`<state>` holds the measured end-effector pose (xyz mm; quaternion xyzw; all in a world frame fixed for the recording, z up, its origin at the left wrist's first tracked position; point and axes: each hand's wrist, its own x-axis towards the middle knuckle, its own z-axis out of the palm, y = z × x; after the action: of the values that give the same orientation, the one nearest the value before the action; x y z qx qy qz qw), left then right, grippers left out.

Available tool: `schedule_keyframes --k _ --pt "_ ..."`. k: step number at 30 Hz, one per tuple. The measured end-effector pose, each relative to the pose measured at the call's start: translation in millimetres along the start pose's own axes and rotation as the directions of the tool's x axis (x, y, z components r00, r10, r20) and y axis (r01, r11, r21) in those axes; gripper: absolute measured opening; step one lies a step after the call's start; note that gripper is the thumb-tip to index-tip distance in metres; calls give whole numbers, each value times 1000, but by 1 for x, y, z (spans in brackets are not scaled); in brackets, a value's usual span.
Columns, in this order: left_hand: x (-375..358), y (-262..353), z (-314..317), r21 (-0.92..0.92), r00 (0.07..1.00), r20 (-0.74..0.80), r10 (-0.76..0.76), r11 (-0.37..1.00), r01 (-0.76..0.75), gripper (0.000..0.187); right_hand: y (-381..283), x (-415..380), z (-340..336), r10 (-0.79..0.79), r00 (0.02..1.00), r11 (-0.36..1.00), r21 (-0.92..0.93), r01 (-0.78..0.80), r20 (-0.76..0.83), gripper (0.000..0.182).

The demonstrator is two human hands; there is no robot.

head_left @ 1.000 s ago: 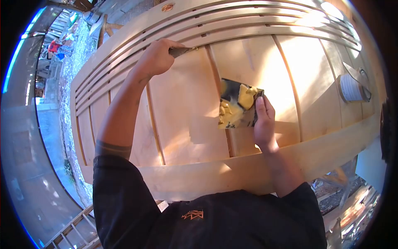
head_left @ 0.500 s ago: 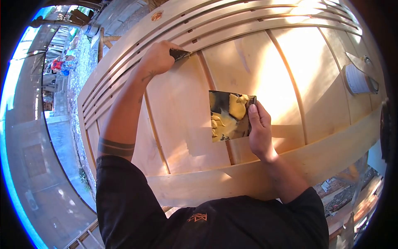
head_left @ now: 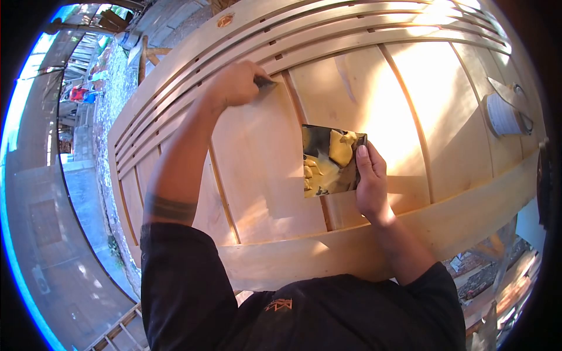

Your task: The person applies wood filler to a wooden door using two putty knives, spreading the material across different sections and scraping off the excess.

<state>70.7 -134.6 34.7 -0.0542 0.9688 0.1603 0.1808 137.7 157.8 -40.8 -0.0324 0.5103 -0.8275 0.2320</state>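
Note:
A wooden panel with grooved boards and a slatted band lies below me. My left hand is closed around a dark putty knife, whose blade is at the panel's surface beside the slats, near a groove. Most of the knife's handle is hidden in the fist. In my right hand, thumb on top, is a dark square palette carrying thick yellow putty. The palette is held above the middle of the panel.
At the panel's right end stands a can with a flat blade-like piece across its top. A knot hole patch marks the far edge. Wood scraps lie below right, and a ladder-like frame stands at lower left.
My left hand and the putty knife have moved a little to the right and toward me. The palette in my right hand has shifted slightly to the right.

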Motion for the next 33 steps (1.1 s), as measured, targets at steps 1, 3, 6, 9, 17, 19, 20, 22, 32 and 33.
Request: schedule_keyframes --k 1,3,6,9,17,19,20,22,32,33 --pt "-14 7 6 30 999 -9 49 998 -48 47 1 0 -1 -5 1000 1000 -3 5 -4 31" --pt "-40 21 16 96 989 -25 149 985 -146 50 3 2 -5 -21 1000 1000 -6 21 -14 31" --pt "-42 14 15 -31 985 -63 163 986 -165 45 1 2 -2 -27 999 1000 -7 26 -29 30" --pt "-24 10 2 -93 983 -147 -110 991 97 47 3 1 -4 -31 999 999 -29 30 -31 31" --pt "-103 37 46 51 976 131 173 982 -181 44 -1 4 -13 54 999 973 225 -52 -6 33" --pt "-139 57 43 -156 984 -49 174 971 -179 45 -8 1 -9 112 993 946 300 -118 38 33" --pt "-157 71 41 -260 976 -187 113 952 -160 47 -8 -1 -10 121 990 940 313 -139 75 34" --pt "-188 87 53 -329 904 -423 68 918 -223 51 -15 -6 -6 121 987 931 334 -151 107 34" --pt "-264 92 178 39 493 -824 280 896 -443 61 -27 -72 43 220 956 899 340 -275 193 34" --pt "-276 84 179 70 520 -799 301 906 -417 61 -23 -77 40 219 955 903 327 -277 202 34"
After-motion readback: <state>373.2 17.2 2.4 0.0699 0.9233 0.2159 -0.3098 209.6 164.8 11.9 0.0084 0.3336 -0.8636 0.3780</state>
